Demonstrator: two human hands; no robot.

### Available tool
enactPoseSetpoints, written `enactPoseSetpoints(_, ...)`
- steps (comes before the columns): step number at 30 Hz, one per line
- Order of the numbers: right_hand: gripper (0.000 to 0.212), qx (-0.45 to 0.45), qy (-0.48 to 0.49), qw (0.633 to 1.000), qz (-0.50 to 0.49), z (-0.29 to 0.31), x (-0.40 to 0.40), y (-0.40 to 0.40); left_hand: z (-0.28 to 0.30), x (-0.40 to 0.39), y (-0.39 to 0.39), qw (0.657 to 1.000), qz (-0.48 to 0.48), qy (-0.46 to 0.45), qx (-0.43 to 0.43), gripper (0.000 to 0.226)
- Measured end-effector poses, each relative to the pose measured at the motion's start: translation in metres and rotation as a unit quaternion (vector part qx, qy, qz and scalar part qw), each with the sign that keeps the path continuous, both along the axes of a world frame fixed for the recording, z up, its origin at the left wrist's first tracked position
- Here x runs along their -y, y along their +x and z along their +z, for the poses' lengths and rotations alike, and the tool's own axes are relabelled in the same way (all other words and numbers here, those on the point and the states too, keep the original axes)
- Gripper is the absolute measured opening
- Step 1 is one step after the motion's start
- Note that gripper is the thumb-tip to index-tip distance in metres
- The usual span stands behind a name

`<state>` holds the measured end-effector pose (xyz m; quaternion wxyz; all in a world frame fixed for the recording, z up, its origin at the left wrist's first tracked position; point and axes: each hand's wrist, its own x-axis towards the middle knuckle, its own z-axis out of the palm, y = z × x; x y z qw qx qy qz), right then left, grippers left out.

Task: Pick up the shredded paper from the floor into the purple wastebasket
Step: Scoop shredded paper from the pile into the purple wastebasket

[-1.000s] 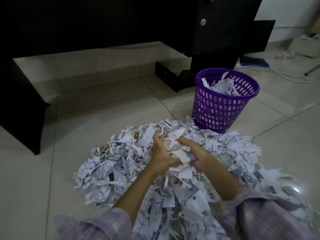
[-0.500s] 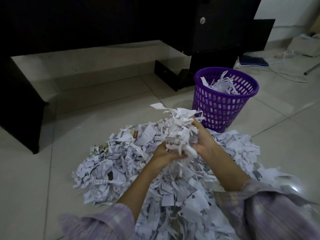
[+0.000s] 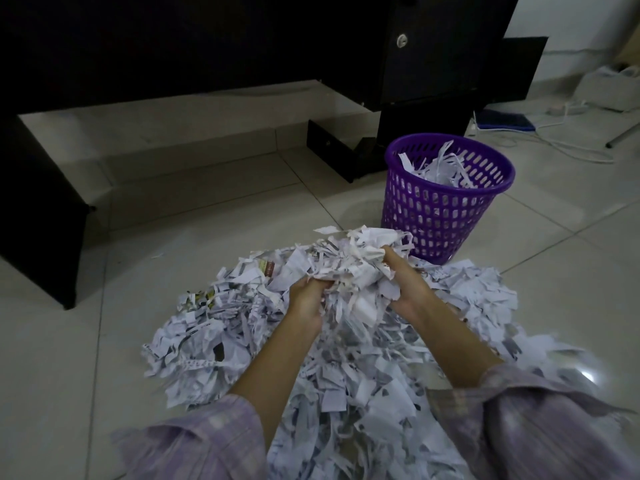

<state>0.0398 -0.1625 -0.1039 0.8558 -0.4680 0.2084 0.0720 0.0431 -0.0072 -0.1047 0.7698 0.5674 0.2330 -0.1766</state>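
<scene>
- No legible text, label, brand, number or sign anywhere in the head view.
- Shredded paper (image 3: 346,358) on the floor: grey printed marks on many strips, too small and blurred to read.
- One scrap with a red-brown printed patch (image 3: 268,268) near the pile's far edge: print unreadable.
- Scraps with yellow-and-black print (image 3: 199,299) at the pile's left edge: no characters resolvable.
- Purple wastebasket (image 3: 433,216): no marking visible.

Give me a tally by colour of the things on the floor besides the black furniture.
Purple: 1, the wastebasket
White: 3, the paper pile, the cable, the power strip
Blue: 1, a flat book-like thing
Total: 5
</scene>
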Motion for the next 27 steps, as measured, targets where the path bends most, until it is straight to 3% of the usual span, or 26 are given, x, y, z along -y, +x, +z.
enactPoseSetpoints(3,0.042,-0.004,0.034,0.999,0.009,-0.002,-0.004,-0.006,0.007,0.005,0.001,0.999,0.033,-0.033,-0.02,0.027)
enactPoseSetpoints(8,0.047,-0.015,0.125,0.991,0.035,-0.007,-0.015,-0.014,0.006,0.011,-0.003,0.994,0.077,-0.076,-0.006,0.013)
enactPoseSetpoints(11,0.05,-0.042,0.162,0.985,0.03,-0.011,-0.021,-0.013,-0.003,0.014,-0.005,0.992,0.104,-0.071,-0.013,0.021)
enactPoseSetpoints(14,0.048,-0.063,0.154,0.986,0.027,-0.013,-0.022,-0.012,-0.01,0.013,-0.003,0.995,0.091,-0.028,0.015,0.046)
enactPoseSetpoints(17,0.043,-0.071,0.117,0.991,0.011,-0.011,-0.017,-0.012,-0.006,0.012,-0.003,0.995,0.056,0.07,0.04,0.053)
enactPoseSetpoints(21,0.041,-0.092,0.033,0.995,-0.002,-0.009,-0.003,-0.006,0.002,0.012,-0.004,0.989,-0.019,0.131,0.072,0.038)
enactPoseSetpoints(27,0.031,-0.054,0.038,0.998,-0.022,0.019,0.018,-0.001,0.024,0.018,0.003,0.993,-0.089,0.045,0.064,0.012)
